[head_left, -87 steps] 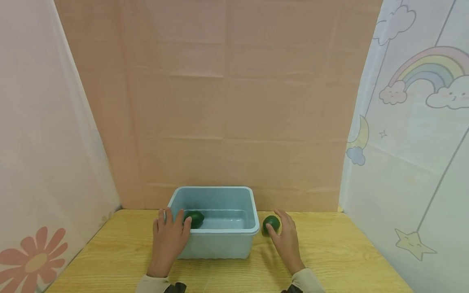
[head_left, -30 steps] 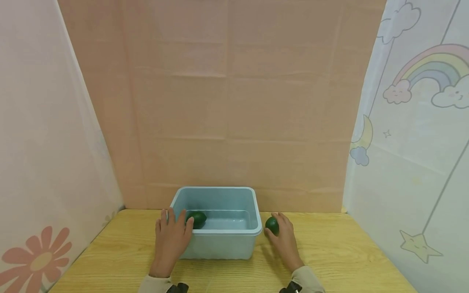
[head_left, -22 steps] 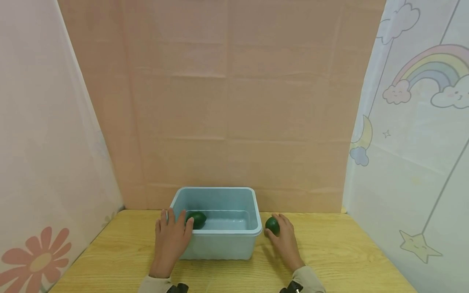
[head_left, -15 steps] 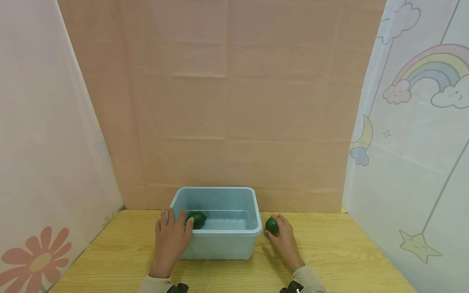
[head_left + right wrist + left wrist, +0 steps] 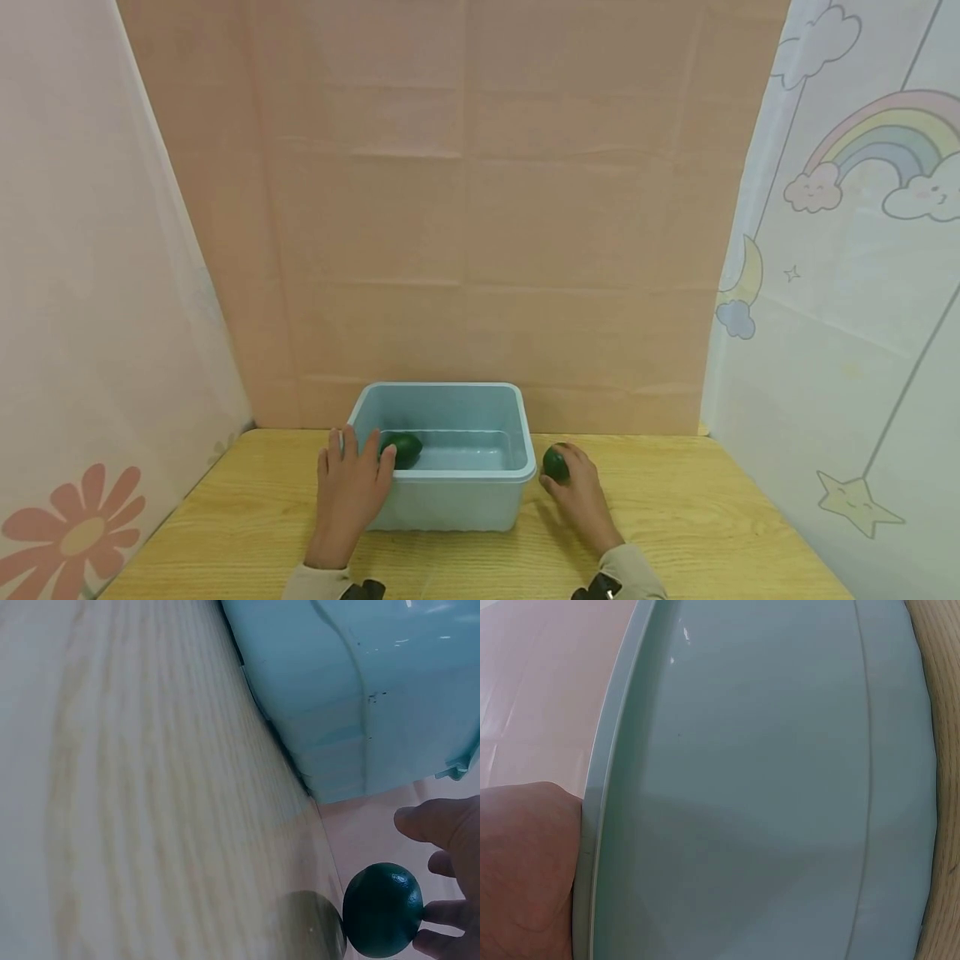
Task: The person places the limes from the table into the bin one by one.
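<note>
A light blue plastic bin (image 5: 457,504) stands on the table. My left hand (image 5: 351,487) rests over its near left corner with fingers spread, thumb at the front rim; the left wrist view shows that hand (image 5: 525,870) against the rim. Inside the bin, partly behind the left thumb, lies a dark green fruit (image 5: 406,450) with a pointed end. A second dark green, glossy fruit (image 5: 553,464) is on the table right of the bin. My right hand (image 5: 581,492) curves round it. In the right wrist view, fingertips touch this fruit (image 5: 382,910), while the thumb (image 5: 416,821) shows apart from it.
The wood-grain table (image 5: 675,517) ends at a creased tan backdrop (image 5: 465,250). Pale printed cloths hang on the left (image 5: 97,250) and right (image 5: 840,350). An olive rounded patch (image 5: 311,926) shows on the tabletop beside the fruit in the right wrist view.
My right hand has closed in round the second fruit from beside it, drifting slightly left and covering more of it. The left hand, the bin and the fruit inside stay put.
</note>
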Available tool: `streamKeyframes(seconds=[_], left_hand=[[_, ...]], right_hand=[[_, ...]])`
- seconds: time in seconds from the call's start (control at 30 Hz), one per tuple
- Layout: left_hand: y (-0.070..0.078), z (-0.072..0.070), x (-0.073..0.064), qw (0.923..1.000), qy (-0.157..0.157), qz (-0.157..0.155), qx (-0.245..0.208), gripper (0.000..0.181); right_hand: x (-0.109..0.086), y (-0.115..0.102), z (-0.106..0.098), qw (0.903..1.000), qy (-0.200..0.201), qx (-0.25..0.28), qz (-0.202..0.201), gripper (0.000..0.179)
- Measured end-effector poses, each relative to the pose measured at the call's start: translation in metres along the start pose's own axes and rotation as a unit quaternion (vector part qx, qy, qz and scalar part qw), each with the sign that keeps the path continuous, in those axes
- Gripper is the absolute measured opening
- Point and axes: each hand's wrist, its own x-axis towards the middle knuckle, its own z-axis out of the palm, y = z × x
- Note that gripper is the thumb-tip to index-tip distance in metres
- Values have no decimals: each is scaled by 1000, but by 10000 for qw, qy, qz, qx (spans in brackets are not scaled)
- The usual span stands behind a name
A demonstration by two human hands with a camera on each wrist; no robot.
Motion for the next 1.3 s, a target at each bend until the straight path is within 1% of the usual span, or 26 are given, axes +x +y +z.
streamKeyframes(seconds=[0.3, 0.37, 0.5, 0.67, 0.8, 0.9, 1.13, 1.23, 1.3], left_hand=[[-1, 0, 0, 9999, -100, -54, -24, 51], [-1, 0, 0, 9999, -97, -51, -19, 51], [-1, -1, 1, 10000, -73, -28, -6, 51], [0, -2, 1, 10000, -37, -29, 40, 50], [0, -2, 0, 10000, -64, -56, 33, 50], [1, -2, 0, 10000, -21, -28, 24, 50], [0, -1, 0, 9998, 156, 90, 101, 48], [0, -1, -1, 9996, 210, 132, 127, 47], [0, -2, -1, 9997, 180, 123, 120, 47]], right_hand=[[-1, -3, -1, 9999, -16, -98, 46, 51], [0, -3, -2, 9998, 56, -181, 58, 50], [1, -3, -3, 9990, 188, -356, 218, 51], [1, -3, -7, 9962, 254, -711, 429, 54], [0, -2, -11, 9946, 293, -881, 454, 50], [0, 0, -12, 9958, 214, -766, 446, 50], [2, 10, -11, 9990, 64, -419, 117, 52], [3, 12, -11, 9994, 6, -327, 111, 52], [4, 13, -12, 9995, -35, -294, 135, 52]])
